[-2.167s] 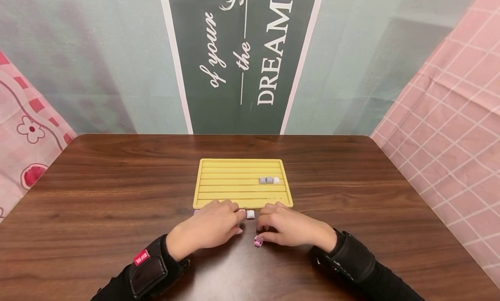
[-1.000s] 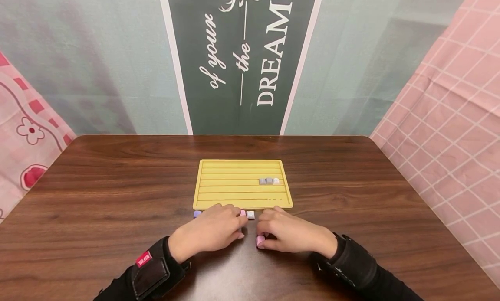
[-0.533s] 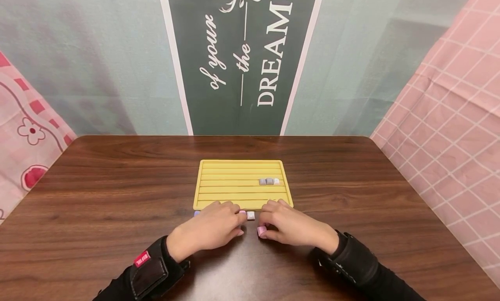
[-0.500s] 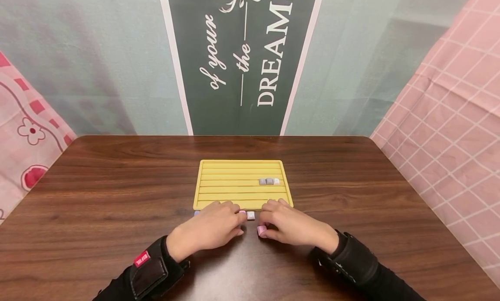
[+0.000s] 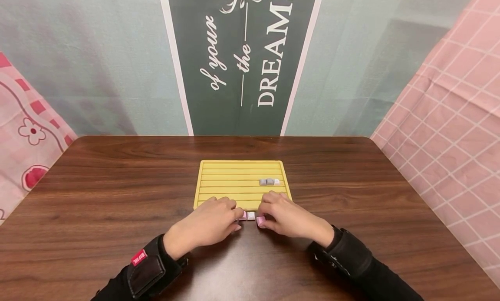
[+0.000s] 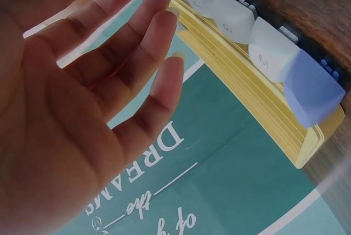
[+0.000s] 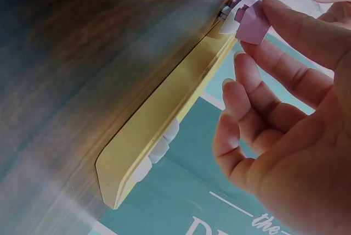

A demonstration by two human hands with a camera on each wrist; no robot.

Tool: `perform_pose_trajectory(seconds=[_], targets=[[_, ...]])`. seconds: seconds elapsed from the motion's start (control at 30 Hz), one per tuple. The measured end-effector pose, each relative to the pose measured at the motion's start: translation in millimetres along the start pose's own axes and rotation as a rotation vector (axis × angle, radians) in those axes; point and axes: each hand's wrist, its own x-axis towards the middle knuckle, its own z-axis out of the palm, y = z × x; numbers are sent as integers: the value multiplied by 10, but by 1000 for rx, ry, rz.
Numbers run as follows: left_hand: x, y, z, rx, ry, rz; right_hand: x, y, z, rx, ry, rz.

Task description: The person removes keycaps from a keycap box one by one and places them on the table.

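Observation:
My right hand (image 5: 291, 214) pinches a pink keycap (image 5: 261, 221) between thumb and index finger; the same pink keycap (image 7: 253, 23) shows in the right wrist view. It is just right of a white keycap (image 5: 251, 216), the right end of a row along the yellow tray's (image 5: 222, 197) near edge. My left hand (image 5: 207, 223) hovers over that row with relaxed fingers, beside another pink keycap (image 5: 243, 216). The left wrist view shows a periwinkle keycap (image 6: 313, 89), a white keycap marked M (image 6: 269, 51) and one marked G (image 6: 235, 18) in the row.
On the ridged tray, two grey keycaps (image 5: 266, 182) and a white keycap (image 5: 277, 181) sit side by side toward the right. Beneath everything is a brown wooden table (image 5: 117, 184). Behind it hangs a printed cloth (image 5: 234, 67).
The pink keycap in my right hand first showed its underside, then was turned over. My right hand has since carried it forward to the row's right end. My left hand has shifted slightly left.

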Motion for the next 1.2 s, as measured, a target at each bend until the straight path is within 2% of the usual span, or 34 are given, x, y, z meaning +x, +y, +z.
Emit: perform_pose_trajectory(seconds=[0.1,0.2,0.27,0.33,0.5,0.83,1.2], targets=[[-3,-59,79,6,40,24,26,16,9,-9,14,3],[-9,-72,87,5,54,29,54,26,7,-10,17,22],[-9,-71,88,5,46,21,67,32,13,-11,15,38],[-12,-27,21,-2,16,-4,76,35,20,-10,10,51],[-3,-21,17,4,-17,-22,87,44,35,-17,0,68],[-5,-58,7,3,-33,-40,118,57,40,-30,-27,73],[-8,-72,5,10,-18,-34,146,57,37,-44,-49,80]])
